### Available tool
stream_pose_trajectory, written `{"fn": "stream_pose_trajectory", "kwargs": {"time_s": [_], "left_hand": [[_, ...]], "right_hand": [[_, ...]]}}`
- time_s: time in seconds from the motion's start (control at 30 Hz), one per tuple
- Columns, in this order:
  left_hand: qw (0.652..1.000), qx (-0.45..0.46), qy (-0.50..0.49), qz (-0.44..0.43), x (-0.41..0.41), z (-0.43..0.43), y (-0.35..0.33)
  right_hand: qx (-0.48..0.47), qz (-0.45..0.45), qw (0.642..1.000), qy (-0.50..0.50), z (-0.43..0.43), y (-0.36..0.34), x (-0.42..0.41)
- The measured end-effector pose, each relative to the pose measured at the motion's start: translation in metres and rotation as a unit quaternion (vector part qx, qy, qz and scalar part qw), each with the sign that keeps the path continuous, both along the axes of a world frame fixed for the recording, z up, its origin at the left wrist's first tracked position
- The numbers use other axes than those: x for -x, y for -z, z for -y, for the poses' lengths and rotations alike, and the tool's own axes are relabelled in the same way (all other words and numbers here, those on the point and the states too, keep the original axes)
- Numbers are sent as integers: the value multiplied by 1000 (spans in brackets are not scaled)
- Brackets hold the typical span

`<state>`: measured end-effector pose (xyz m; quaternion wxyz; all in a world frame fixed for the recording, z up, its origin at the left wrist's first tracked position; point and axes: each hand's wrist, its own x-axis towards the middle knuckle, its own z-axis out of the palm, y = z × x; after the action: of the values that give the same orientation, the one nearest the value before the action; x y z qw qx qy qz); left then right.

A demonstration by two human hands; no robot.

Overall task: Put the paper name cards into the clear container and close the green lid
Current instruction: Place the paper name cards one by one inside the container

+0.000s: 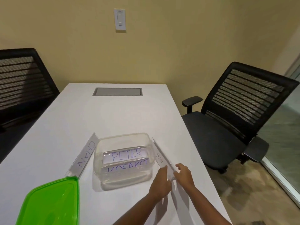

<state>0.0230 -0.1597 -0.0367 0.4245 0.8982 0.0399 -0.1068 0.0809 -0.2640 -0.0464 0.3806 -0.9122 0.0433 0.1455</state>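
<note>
Right then, both your hands were at the near end of the card marked BETA (pixel 159 157), which lay on the desk (pixel 123 114) just beside the right wall of the clear container (pixel 124 159). Your left hand (pixel 159 181) pressed on its inner side and your right hand (pixel 184 173) on the outer side, fingers (pixel 179 166) loosely curled and pinching the folded paper between the two hands; whether it had lifted off the desk I couldn't tell. Its long axis ran away from you, roughly parallel to that container wall, so the card needed to swing to your left and turn crosswise to sit with the two cards already inside, PETER (pixel 126 155) and another behind the near wall.

On the far side of the container the CHAN card (pixel 85 157) lay on the desk, also lengthwise away from you, its near end touching the green lid (pixel 52 202); your left hand was the nearer one for that.

You worked on a plain white desk with a grey cable hatch (pixel 117 91), black mesh chairs (pixel 240 114) on either side, and a yellow wall behind.
</note>
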Motion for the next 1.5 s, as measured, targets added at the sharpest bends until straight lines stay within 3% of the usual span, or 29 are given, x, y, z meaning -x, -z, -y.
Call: {"fn": "stream_pose_trajectory", "kwargs": {"time_s": [0.23, 0.57, 0.8, 1.07, 1.2, 1.3, 1.43, 1.5], "left_hand": [[965, 166, -116, -166, -23, 5, 7], [901, 314, -217, -207, -46, 5, 6], [853, 366, -286, -236, -56, 1, 9], [825, 399, -326, -233, -55, -7, 13], [792, 448, -349, -225, -52, -9, 17], [800, 452, -315, -237, -46, -8, 10], [852, 392, -278, -208, -46, -5, 4], [852, 402, -267, -203, -46, -3, -2]], "right_hand": [[30, -28, 999, -14, 8, 7, -7], [63, -66, 992, -89, 0, 9, -29], [62, -64, 992, -89, 0, 13, -43], [-23, -143, 989, -38, 9, 12, -46], [-72, -190, 978, -48, 14, 8, -43], [-137, -224, 964, -29, 17, 3, -39], [-180, -233, 956, -11, 22, -4, -32], [-184, -217, 959, -11, 26, -10, -31]]}}
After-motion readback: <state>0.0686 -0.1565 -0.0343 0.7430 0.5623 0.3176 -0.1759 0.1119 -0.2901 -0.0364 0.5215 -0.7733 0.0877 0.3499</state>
